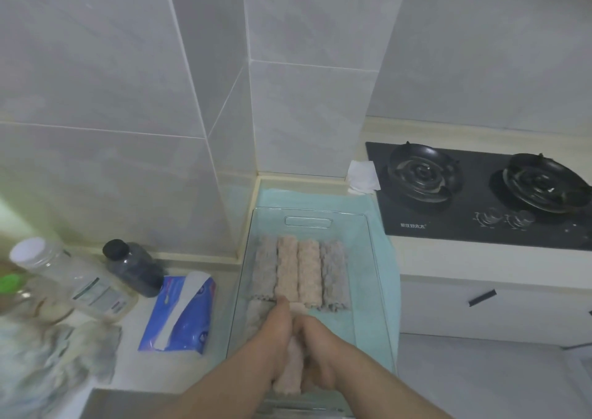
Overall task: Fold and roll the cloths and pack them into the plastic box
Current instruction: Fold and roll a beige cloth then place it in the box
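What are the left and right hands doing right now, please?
Left hand: closed on the pink rolled cloth.
Right hand: closed on the same cloth.

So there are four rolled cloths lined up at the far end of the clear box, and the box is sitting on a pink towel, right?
Not quite: the head view shows the towel under the plastic box is light teal, not pink. The four rolled cloths do lie in a row at its far end.
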{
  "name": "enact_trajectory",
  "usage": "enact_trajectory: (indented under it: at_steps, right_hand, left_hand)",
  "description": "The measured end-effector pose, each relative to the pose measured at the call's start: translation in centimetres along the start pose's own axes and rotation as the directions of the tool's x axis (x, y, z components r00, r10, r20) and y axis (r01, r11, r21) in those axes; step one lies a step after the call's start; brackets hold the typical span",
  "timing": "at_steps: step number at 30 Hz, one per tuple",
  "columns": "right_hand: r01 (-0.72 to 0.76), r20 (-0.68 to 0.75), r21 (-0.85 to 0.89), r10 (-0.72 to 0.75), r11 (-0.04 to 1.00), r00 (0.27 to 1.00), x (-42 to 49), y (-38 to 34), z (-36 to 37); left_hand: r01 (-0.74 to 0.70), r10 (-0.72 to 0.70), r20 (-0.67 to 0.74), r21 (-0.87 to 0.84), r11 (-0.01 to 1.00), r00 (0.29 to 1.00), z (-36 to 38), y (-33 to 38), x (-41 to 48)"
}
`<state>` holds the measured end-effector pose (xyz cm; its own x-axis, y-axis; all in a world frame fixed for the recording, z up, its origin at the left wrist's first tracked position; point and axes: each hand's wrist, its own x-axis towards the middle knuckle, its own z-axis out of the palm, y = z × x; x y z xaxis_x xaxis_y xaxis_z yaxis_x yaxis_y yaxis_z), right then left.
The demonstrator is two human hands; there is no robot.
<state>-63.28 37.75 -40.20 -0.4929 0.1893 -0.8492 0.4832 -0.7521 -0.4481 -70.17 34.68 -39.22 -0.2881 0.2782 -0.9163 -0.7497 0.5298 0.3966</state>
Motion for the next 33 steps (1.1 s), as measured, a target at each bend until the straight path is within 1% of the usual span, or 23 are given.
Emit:
enact_trajectory:
  at_steps: [1,2,3,4,5,6,7,8,9,10,11,12,14,15,18,20,22,25,27,29,33]
  right_hand:
    - [0.012,0.002,-0.003,-0.012,1.000,1.000,0.1,0.0,0.4]
    - [0.016,-0.028,-0.012,-0.016,1.000,0.999,0.3,0.2,0.5]
    - [-0.002,-0.058,0.001,0.002,1.000,0.998,0.7,0.3,0.5]
    - [-0.036,-0.082,0.012,0.037,0.999,0.996,0.8,0.2,0.5]
    - [-0.072,-0.089,0.000,0.071,0.997,0.993,1.1,0.1,0.3]
    - [-0.090,-0.106,-0.021,0.088,0.996,0.990,1.3,0.0,0.1]
    - [-0.093,-0.120,-0.043,0.088,0.995,0.989,1.5,-0.1,0.1]
    - [-0.099,-0.128,-0.050,0.092,0.994,0.987,1.4,-0.3,0.2]
    - [-0.096,-0.118,-0.046,0.090,0.994,0.989,1.6,-0.3,0.4]
    - [-0.086,-0.110,-0.045,0.081,0.995,0.991,1.4,-0.5,0.7]
    - [-0.066,-0.105,-0.045,0.061,0.997,0.993,1.5,-0.6,1.0]
    - [-0.042,-0.103,-0.048,0.037,0.998,0.994,1.5,-0.6,1.3]
    - [-0.021,-0.088,-0.048,0.017,0.999,0.996,1.5,-0.5,2.0]
    - [-0.020,-0.071,-0.037,0.017,0.999,0.997,1.7,-0.4,2.4]
    - [-0.049,-0.061,0.020,0.050,0.999,0.997,1.7,-0.5,3.5]
    - [-0.063,-0.033,0.072,0.066,0.995,0.997,1.6,-0.5,3.4]
    - [-0.064,-0.020,0.069,0.066,0.996,0.998,1.1,-0.7,3.1]
    - [-0.074,-0.109,0.024,0.076,0.997,0.991,1.5,-0.5,2.7]
    - [-0.062,-0.171,0.010,0.062,0.998,0.983,2.5,-0.2,2.4]
    - [-0.061,-0.203,-0.009,0.057,0.998,0.978,1.7,-0.1,2.5]
    - [-0.068,-0.294,0.027,0.073,0.997,0.953,0.7,-0.5,2.0]
  left_hand:
    - [-0.023,0.023,0.003,0.000,1.000,1.000,-0.3,0.1,-0.1]
    - [-0.022,0.023,0.028,-0.008,1.000,0.999,-0.5,0.3,-1.0]
    - [-0.078,0.077,0.030,0.036,0.996,0.997,-1.1,0.4,-1.9]
    - [-0.160,0.158,0.036,0.072,0.985,0.987,-1.3,0.6,-2.9]
    - [-0.286,0.285,0.029,0.180,0.941,0.958,-2.1,0.7,-3.7]
    - [-0.404,0.422,0.008,0.303,0.863,0.907,-3.1,0.8,-4.6]
    - [-0.522,0.573,-0.003,0.408,0.749,0.820,-4.3,0.7,-5.3]
    - [-0.609,0.689,-0.008,0.460,0.646,0.725,-5.3,1.0,-6.7]
    - [-0.666,0.771,-0.031,0.482,0.569,0.636,-5.9,1.1,-7.4]
    - [-0.702,0.824,-0.053,0.495,0.512,0.564,-6.4,1.2,-7.7]
    - [-0.713,0.838,-0.059,0.496,0.496,0.542,-6.7,1.4,-7.7]
    - [-0.702,0.815,-0.077,0.466,0.539,0.574,-6.8,1.5,-7.2]
    - [-0.652,0.718,-0.066,0.367,0.663,0.693,-7.3,1.5,-5.6]
    - [-0.642,0.700,-0.050,0.357,0.679,0.713,-7.5,1.3,-5.0]
    - [-0.655,0.708,-0.010,0.369,0.659,0.706,-8.3,1.1,-4.4]
    - [-0.661,0.702,0.006,0.341,0.668,0.713,-8.6,1.3,-4.2]
    - [-0.650,0.688,0.010,0.340,0.680,0.726,-8.8,1.4,-4.2]
    - [-0.635,0.671,0.009,0.335,0.696,0.741,-8.7,1.5,-4.5]
    - [-0.606,0.656,-0.024,0.358,0.710,0.755,-8.5,1.6,-4.5]
    - [-0.582,0.643,-0.057,0.372,0.723,0.763,-8.4,1.7,-4.6]
    - [-0.604,0.678,-0.015,0.441,0.664,0.735,-8.2,1.7,-5.0]
